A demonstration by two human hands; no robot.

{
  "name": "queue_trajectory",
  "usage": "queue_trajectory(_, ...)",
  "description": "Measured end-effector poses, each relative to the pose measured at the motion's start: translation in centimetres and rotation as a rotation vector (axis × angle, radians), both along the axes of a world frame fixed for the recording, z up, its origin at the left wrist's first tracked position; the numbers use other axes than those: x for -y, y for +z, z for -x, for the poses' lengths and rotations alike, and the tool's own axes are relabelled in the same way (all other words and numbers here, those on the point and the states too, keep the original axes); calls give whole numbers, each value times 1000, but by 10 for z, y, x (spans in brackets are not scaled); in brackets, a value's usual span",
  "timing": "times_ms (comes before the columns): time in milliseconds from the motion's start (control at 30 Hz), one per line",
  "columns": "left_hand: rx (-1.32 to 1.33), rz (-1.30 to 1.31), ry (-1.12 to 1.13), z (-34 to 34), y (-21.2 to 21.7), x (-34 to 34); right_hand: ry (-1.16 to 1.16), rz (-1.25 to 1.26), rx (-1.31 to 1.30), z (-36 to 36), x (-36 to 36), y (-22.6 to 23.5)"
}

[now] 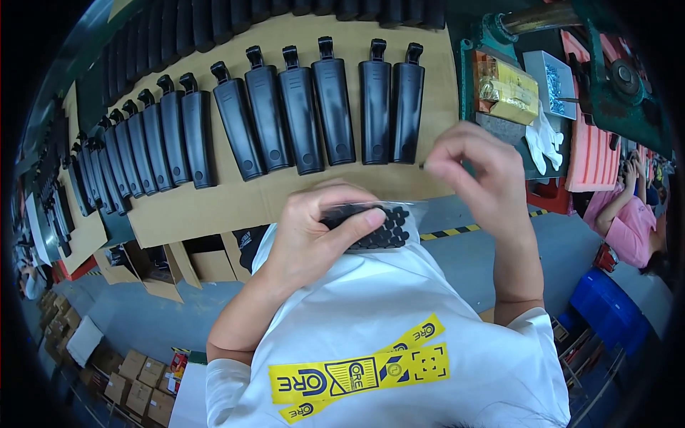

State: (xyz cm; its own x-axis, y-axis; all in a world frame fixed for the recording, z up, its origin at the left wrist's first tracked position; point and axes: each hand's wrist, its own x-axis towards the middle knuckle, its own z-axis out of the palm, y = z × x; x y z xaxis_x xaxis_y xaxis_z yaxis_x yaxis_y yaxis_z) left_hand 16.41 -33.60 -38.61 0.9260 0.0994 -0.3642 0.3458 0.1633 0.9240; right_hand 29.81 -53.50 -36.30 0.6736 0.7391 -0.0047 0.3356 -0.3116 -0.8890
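Observation:
My left hand (305, 230) grips a clear plastic bag (389, 234) full of small black round pieces, close against my shirt at the near edge of the bench. The thumb lies across the top of the bag. To its right my raised right hand (488, 175) has thumb and forefinger pinched together; a tiny dark piece (422, 166) shows at the tips, too small to name. Just beyond both hands lie long black plastic parts (333, 110) with hooked ends pointing away, side by side on cardboard (264, 203).
More such black parts (153, 143) line the left and far side. At the right stand a green metal press (628, 93), a yellow taped box (505, 89), a light bin (551, 82) and a white glove (544, 143). Open cartons (153, 274) sit below. Another person (628, 221) is at far right.

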Motion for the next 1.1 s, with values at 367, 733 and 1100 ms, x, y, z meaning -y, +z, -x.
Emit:
queue_trajectory(367, 162, -5, -201, -15, -14, 9, -140, 207, -239, -16, -12, -13)
queue_trajectory(733, 112, 3, -191, -15, -15, 10, -155, 230, -238, -16, -15, -16)
queue_trajectory(1100, 90, -9, -192, -16, -14, 9, -40, 211, 50, -16, -18, -15)
